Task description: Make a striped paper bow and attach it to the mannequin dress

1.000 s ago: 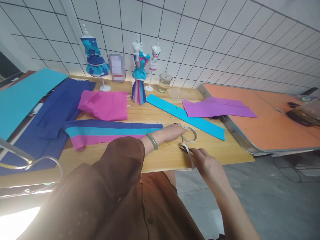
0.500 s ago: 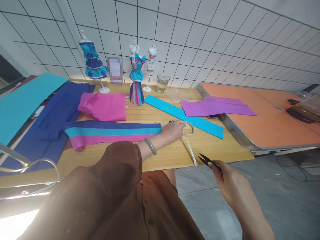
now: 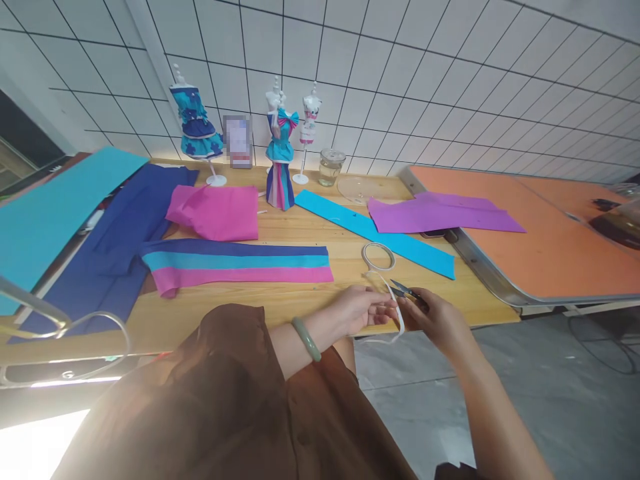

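My right hand (image 3: 440, 317) grips dark thread snips (image 3: 406, 291), their pointed blades directed left across a narrow white tape (image 3: 399, 313). My left hand (image 3: 361, 310), with a green bangle on its wrist, is closed on that tape near the table's front edge; the fingertips partly cover it. From there the tape curves up toward its roll (image 3: 379, 257), lying flat on the wood, and its loose end hangs below my fingers. To the left lies a strip of cloth (image 3: 240, 261) banded in navy, turquoise and pink.
Behind are a pink cloth (image 3: 215, 213), a blue strip (image 3: 375, 230), a purple cloth (image 3: 440, 212), a glass jar (image 3: 331, 167) and small dressed mannequins (image 3: 280, 153). Navy fabric (image 3: 120, 233) covers the left side. An orange-topped table (image 3: 540, 247) adjoins on the right.
My left hand has left the tape roll and come down toward the front edge with the tape. My right hand has brought the snips up and left, close to it.
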The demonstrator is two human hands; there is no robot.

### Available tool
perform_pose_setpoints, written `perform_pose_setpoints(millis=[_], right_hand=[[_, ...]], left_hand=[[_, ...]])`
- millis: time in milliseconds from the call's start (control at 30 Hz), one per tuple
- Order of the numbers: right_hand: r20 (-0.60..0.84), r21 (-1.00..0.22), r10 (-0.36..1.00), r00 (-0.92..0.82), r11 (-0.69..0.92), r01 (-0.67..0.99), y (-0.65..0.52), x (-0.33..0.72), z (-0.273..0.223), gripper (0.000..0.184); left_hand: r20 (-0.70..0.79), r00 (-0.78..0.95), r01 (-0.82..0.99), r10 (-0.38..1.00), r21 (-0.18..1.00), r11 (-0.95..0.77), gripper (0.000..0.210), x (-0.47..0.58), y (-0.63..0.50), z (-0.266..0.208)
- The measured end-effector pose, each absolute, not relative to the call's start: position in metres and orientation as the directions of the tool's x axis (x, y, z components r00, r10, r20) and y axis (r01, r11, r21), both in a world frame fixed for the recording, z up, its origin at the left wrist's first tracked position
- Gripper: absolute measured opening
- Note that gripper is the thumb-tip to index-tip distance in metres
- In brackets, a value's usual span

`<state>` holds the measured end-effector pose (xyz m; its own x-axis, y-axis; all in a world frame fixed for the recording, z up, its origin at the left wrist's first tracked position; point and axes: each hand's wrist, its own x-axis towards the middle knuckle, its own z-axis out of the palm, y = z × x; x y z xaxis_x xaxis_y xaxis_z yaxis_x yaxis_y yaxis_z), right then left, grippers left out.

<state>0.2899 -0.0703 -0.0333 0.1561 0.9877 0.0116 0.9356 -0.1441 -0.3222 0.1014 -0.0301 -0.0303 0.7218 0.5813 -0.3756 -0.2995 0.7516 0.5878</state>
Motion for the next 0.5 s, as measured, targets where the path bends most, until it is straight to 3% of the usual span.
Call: perform_pose_setpoints(millis=[200,500], right_hand=[[0.087,-0.285,0.995,0.048,-0.022,0.958,-0.063,0.280,-0.039,0.039],[0.147,-0.279,0.987,0.059,-0.016,0.960,-0.061,0.269,-0.032,0.039]], left_hand=[[-0.433,0.705,-0.245,0.562,0.595,0.766,0.012,0.101,-0.031,-0.026],[-0.460,0.737,-0.086,0.495,0.664,0.743,0.015,0.108,-0.037,-0.033]])
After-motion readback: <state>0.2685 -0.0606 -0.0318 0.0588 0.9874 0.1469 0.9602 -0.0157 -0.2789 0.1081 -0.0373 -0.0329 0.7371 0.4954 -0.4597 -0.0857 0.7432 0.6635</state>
